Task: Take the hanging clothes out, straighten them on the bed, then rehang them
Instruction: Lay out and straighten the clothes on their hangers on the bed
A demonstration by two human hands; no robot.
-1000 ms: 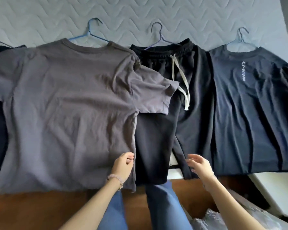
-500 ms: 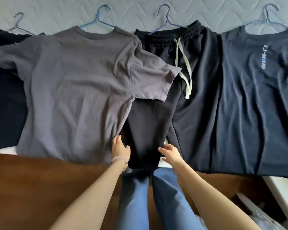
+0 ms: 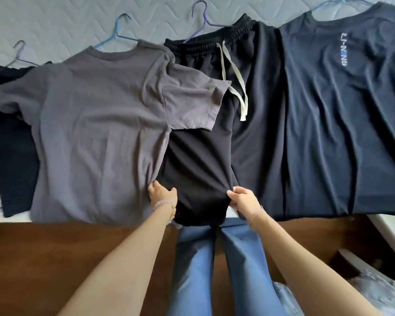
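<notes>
The black pants point(image 3: 198, 165) lie flat on the bed point(image 3: 55, 21), between a grey T-shirt point(image 3: 96, 133) and a dark blue T-shirt point(image 3: 342, 137). Both hands hold one pants leg near its bottom. The left hand point(image 3: 162, 197) pinches the left edge and the right hand point(image 3: 244, 201) pinches the right edge, with fingers point(image 3: 240, 189) curled on the cloth.

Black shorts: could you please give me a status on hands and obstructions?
Left hand and right hand both grip the black shorts leg near its hem. Grey T-shirt sleeve overlaps them.
</notes>
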